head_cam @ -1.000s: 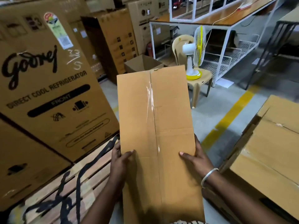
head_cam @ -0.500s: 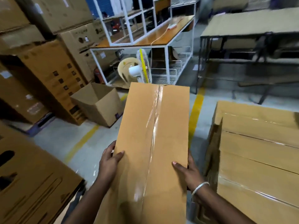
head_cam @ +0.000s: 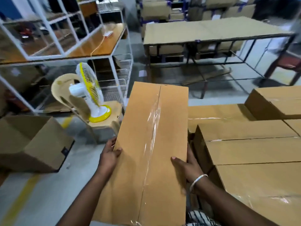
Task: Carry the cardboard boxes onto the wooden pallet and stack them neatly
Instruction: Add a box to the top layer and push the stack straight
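Cardboard box [head_cam: 151,144] between left hand [head_cam: 109,156] and right hand [head_cam: 187,167]

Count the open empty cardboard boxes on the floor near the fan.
1: the open box lies tipped on the floor at left, beside the chair holding the fan. Others may be out of view.

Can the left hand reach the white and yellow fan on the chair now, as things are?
Probably not right away. The left hand grips the side of the carried cardboard box, which the right hand holds too. The path to the fan on the plastic chair looks free, but the box must be put down first.
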The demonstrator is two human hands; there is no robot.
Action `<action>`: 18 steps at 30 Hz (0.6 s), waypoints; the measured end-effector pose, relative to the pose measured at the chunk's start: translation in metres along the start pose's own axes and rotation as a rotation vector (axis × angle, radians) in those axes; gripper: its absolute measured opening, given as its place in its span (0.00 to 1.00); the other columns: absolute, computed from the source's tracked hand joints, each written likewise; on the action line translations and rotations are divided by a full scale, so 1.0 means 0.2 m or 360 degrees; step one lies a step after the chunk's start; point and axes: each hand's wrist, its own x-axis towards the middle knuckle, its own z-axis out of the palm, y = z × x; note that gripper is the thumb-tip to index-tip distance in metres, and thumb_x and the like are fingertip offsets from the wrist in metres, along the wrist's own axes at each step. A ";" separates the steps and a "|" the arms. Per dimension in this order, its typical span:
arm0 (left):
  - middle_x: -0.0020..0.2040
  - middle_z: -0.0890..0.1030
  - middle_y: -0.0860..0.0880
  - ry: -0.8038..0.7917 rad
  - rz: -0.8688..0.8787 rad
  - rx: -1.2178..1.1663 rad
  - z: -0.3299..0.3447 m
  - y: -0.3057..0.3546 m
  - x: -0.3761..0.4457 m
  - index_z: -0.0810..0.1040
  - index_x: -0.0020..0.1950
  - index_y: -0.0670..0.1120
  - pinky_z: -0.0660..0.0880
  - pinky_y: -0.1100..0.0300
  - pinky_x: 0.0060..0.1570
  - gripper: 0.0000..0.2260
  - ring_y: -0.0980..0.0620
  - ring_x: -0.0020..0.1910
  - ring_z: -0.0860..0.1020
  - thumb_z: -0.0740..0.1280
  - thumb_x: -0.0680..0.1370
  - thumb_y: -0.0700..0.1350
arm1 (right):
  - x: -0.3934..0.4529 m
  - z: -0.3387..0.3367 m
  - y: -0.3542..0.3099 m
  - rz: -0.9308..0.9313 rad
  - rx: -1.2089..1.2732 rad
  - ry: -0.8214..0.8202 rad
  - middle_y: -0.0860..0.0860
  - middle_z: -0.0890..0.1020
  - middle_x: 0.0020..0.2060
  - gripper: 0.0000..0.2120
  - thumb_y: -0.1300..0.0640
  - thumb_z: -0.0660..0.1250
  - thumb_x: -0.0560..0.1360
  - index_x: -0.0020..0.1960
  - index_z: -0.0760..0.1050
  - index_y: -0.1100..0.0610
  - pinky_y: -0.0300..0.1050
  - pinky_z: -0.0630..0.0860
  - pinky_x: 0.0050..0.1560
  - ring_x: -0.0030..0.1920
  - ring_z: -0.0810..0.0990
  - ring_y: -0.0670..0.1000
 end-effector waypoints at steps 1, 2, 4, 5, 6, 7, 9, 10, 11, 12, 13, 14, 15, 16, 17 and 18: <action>0.60 0.80 0.49 -0.0070 0.0020 0.0005 0.03 0.01 0.10 0.75 0.57 0.59 0.73 0.41 0.63 0.21 0.45 0.59 0.78 0.66 0.76 0.33 | 0.05 0.00 -0.01 0.0014 -0.0003 0.0040 0.46 0.78 0.62 0.33 0.59 0.71 0.75 0.72 0.61 0.39 0.48 0.76 0.59 0.60 0.78 0.50; 0.60 0.80 0.48 -0.0120 0.0038 0.0010 0.06 0.02 0.20 0.75 0.57 0.60 0.72 0.41 0.64 0.21 0.44 0.60 0.78 0.66 0.76 0.33 | 0.10 -0.01 -0.02 0.0029 -0.0002 0.0079 0.46 0.78 0.62 0.34 0.58 0.71 0.76 0.74 0.60 0.39 0.47 0.76 0.58 0.59 0.78 0.48; 0.60 0.80 0.47 -0.0196 0.0082 0.0020 0.15 0.08 0.37 0.74 0.59 0.57 0.72 0.45 0.65 0.22 0.44 0.61 0.77 0.65 0.76 0.31 | 0.20 -0.01 -0.04 0.0047 0.0016 0.0138 0.43 0.77 0.59 0.34 0.58 0.70 0.76 0.74 0.58 0.37 0.39 0.75 0.48 0.55 0.77 0.42; 0.60 0.79 0.47 -0.0240 0.0105 0.0027 0.19 0.11 0.44 0.73 0.61 0.55 0.73 0.49 0.63 0.22 0.45 0.61 0.77 0.64 0.76 0.30 | 0.26 -0.01 -0.05 0.0056 0.0038 0.0179 0.41 0.77 0.57 0.34 0.57 0.70 0.76 0.72 0.58 0.35 0.35 0.73 0.45 0.53 0.76 0.40; 0.59 0.78 0.48 -0.0287 0.0124 0.0028 0.25 0.14 0.52 0.72 0.62 0.54 0.74 0.54 0.59 0.22 0.46 0.59 0.76 0.63 0.77 0.29 | 0.33 -0.02 -0.05 0.0058 0.0062 0.0224 0.40 0.77 0.56 0.34 0.57 0.70 0.76 0.72 0.58 0.35 0.33 0.72 0.43 0.52 0.76 0.39; 0.58 0.78 0.48 -0.0337 0.0146 0.0029 0.29 0.17 0.61 0.72 0.63 0.52 0.74 0.61 0.53 0.22 0.48 0.57 0.76 0.63 0.77 0.29 | 0.39 -0.03 -0.05 0.0060 0.0084 0.0273 0.40 0.78 0.56 0.34 0.57 0.71 0.76 0.72 0.59 0.36 0.33 0.73 0.43 0.53 0.77 0.39; 0.56 0.78 0.50 -0.0426 0.0209 0.0062 0.40 0.25 0.77 0.72 0.65 0.50 0.73 0.71 0.46 0.22 0.52 0.53 0.77 0.62 0.77 0.29 | 0.55 -0.05 -0.05 0.0066 0.0100 0.0360 0.42 0.79 0.58 0.33 0.57 0.71 0.75 0.73 0.61 0.39 0.34 0.75 0.46 0.56 0.79 0.44; 0.55 0.79 0.52 -0.0481 0.0239 0.0084 0.45 0.28 0.87 0.73 0.66 0.50 0.73 0.70 0.46 0.22 0.54 0.52 0.77 0.62 0.77 0.29 | 0.64 -0.07 -0.05 0.0082 0.0101 0.0422 0.43 0.79 0.59 0.34 0.56 0.71 0.75 0.74 0.61 0.39 0.38 0.76 0.50 0.58 0.79 0.47; 0.55 0.80 0.54 -0.0549 0.0259 0.0106 0.52 0.32 0.98 0.72 0.66 0.52 0.74 0.67 0.47 0.22 0.54 0.53 0.78 0.62 0.78 0.29 | 0.75 -0.09 -0.05 0.0084 0.0115 0.0484 0.44 0.79 0.60 0.34 0.55 0.71 0.75 0.74 0.60 0.39 0.43 0.76 0.55 0.59 0.79 0.49; 0.56 0.80 0.55 -0.0617 0.0258 0.0137 0.59 0.36 1.08 0.72 0.65 0.53 0.74 0.64 0.49 0.23 0.53 0.54 0.78 0.62 0.78 0.30 | 0.84 -0.11 -0.06 0.0076 0.0128 0.0533 0.44 0.79 0.61 0.34 0.54 0.71 0.75 0.74 0.60 0.38 0.48 0.76 0.59 0.60 0.79 0.50; 0.56 0.80 0.55 -0.0689 0.0243 0.0155 0.65 0.40 1.16 0.71 0.66 0.54 0.74 0.64 0.48 0.23 0.52 0.55 0.78 0.61 0.79 0.30 | 0.93 -0.14 -0.07 0.0066 0.0139 0.0562 0.44 0.79 0.61 0.33 0.52 0.71 0.74 0.73 0.60 0.36 0.52 0.75 0.62 0.61 0.78 0.50; 0.58 0.79 0.54 -0.0757 0.0226 0.0180 0.73 0.45 1.27 0.70 0.68 0.54 0.74 0.65 0.47 0.23 0.52 0.55 0.78 0.60 0.79 0.30 | 1.04 -0.17 -0.09 0.0078 0.0157 0.0604 0.43 0.79 0.62 0.33 0.51 0.70 0.74 0.73 0.60 0.35 0.54 0.74 0.65 0.62 0.78 0.50; 0.59 0.78 0.53 -0.0803 0.0220 0.0227 0.81 0.50 1.36 0.69 0.70 0.53 0.73 0.68 0.46 0.24 0.52 0.56 0.77 0.60 0.80 0.31 | 1.13 -0.21 -0.10 0.0093 0.0171 0.0648 0.42 0.78 0.62 0.32 0.50 0.70 0.74 0.72 0.60 0.35 0.55 0.72 0.67 0.63 0.77 0.49; 0.61 0.77 0.53 -0.0854 0.0235 0.0276 0.89 0.56 1.45 0.68 0.72 0.52 0.72 0.69 0.46 0.24 0.52 0.58 0.76 0.60 0.80 0.32 | 1.23 -0.25 -0.13 0.0095 0.0183 0.0694 0.41 0.78 0.62 0.31 0.50 0.69 0.75 0.73 0.59 0.36 0.55 0.71 0.68 0.63 0.77 0.48; 0.63 0.75 0.53 -0.0894 0.0251 0.0308 0.97 0.61 1.54 0.67 0.73 0.51 0.72 0.70 0.45 0.24 0.52 0.60 0.75 0.60 0.81 0.32 | 1.32 -0.28 -0.15 0.0088 0.0190 0.0731 0.40 0.78 0.62 0.31 0.52 0.69 0.76 0.74 0.58 0.37 0.55 0.71 0.69 0.63 0.77 0.46; 0.64 0.75 0.52 -0.0918 0.0255 0.0319 1.04 0.65 1.62 0.67 0.73 0.50 0.72 0.70 0.45 0.23 0.52 0.60 0.75 0.59 0.81 0.32 | 1.39 -0.31 -0.18 0.0081 0.0177 0.0763 0.38 0.77 0.61 0.31 0.53 0.68 0.77 0.75 0.58 0.40 0.54 0.70 0.69 0.62 0.76 0.46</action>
